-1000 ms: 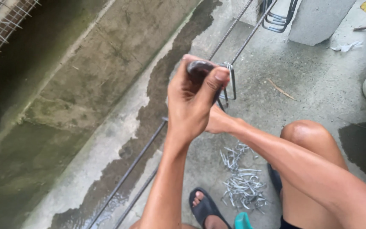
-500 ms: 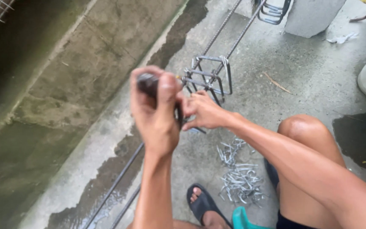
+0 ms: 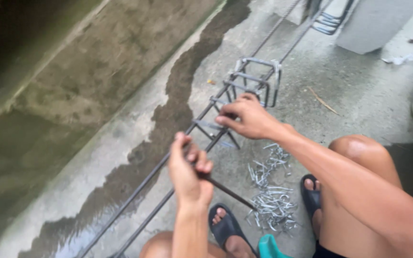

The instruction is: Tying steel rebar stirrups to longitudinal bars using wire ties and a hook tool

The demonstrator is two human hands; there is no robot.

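Two long steel reinforcing bars [image 3: 156, 169] run diagonally over the wet concrete floor, with several square metal stirrups [image 3: 256, 79] set around them. My left hand [image 3: 190, 172] is closed on a dark hooked tying tool [image 3: 228, 191], whose thin shaft points down to the right, just beside the nearer bar. My right hand [image 3: 249, 117] grips a stirrup on the bars, a little farther along. A heap of short cut tie wires [image 3: 271, 200] lies on the floor by my feet.
A mossy concrete kerb and drain [image 3: 72, 95] run along the left. A grey concrete block [image 3: 374, 24] stands at the top right with more stirrups [image 3: 328, 21] beside it. My knee [image 3: 364, 153] and black sandals [image 3: 228, 229] are at the bottom.
My left hand with the tool has dropped from in front of the stirrups down and toward me. My right hand has come into view, gripping a stirrup. The view has shifted.
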